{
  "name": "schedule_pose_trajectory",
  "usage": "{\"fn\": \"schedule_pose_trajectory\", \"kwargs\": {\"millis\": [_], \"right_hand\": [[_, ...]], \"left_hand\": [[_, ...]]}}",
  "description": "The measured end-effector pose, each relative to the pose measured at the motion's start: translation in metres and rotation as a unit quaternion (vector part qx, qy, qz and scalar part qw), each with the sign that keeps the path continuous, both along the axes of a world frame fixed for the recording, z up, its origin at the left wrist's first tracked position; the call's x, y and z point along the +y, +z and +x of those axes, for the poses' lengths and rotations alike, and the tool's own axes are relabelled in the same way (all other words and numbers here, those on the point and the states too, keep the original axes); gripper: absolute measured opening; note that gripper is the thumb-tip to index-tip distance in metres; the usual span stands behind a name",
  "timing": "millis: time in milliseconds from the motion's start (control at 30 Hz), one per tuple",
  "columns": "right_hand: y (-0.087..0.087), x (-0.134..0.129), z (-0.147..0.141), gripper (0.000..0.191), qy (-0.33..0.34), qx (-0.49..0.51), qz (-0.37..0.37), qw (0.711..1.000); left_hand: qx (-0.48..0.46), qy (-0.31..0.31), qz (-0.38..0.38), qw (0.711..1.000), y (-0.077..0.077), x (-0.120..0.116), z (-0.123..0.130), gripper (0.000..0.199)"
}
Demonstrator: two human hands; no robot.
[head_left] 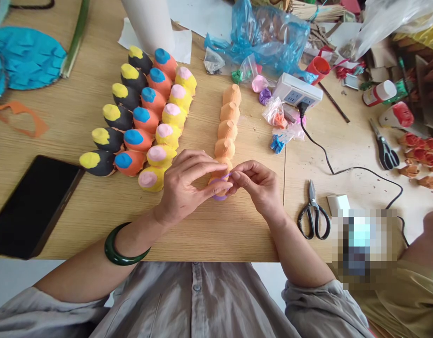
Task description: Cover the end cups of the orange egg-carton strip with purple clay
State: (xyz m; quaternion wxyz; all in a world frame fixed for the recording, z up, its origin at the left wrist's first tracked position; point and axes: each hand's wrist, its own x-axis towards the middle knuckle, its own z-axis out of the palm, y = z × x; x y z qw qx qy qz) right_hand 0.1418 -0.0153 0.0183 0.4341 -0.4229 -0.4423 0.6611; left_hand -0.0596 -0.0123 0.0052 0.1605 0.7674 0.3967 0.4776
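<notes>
A strip of egg carton cups [226, 127], coloured light orange, lies lengthwise before me. My left hand [190, 180] is at its nearest cup, thumb and fingers bent about the cup and partly covering it. Around the base of that cup runs a thin purple clay strip [220, 197]. My right hand [254, 184] pinches the end of this purple strip between thumb and forefinger, close to the left fingertips. To the left stand joined rows of painted egg carton cups [146, 117], black with yellow tips, orange with blue tips, and yellow with pink tips.
A black phone or tablet [35, 204] lies at left. Scissors [313, 213] lie right of my right hand. Behind are bagged clay lumps [278, 119], a power strip [297, 90] with a black cord, and a blue plastic bag [259, 42]. Another person's sleeve [406, 291] is at right.
</notes>
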Motion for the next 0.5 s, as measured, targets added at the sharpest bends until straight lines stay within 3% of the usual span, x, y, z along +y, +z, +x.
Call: {"fn": "schedule_pose_trajectory", "kwargs": {"millis": [233,500], "right_hand": [[-0.0027,0.001,0.001,0.034,-0.003,0.017,0.006,1.0],[-0.0024,0.0011,0.0017,0.034,0.012,0.017,-0.012,1.0]], "left_hand": [[-0.002,0.014,-0.001,1.0,-0.0009,-0.0001,0.0009,0.004],[0.012,0.024,-0.022,0.999,0.0025,-0.0003,0.0007,0.007]]}}
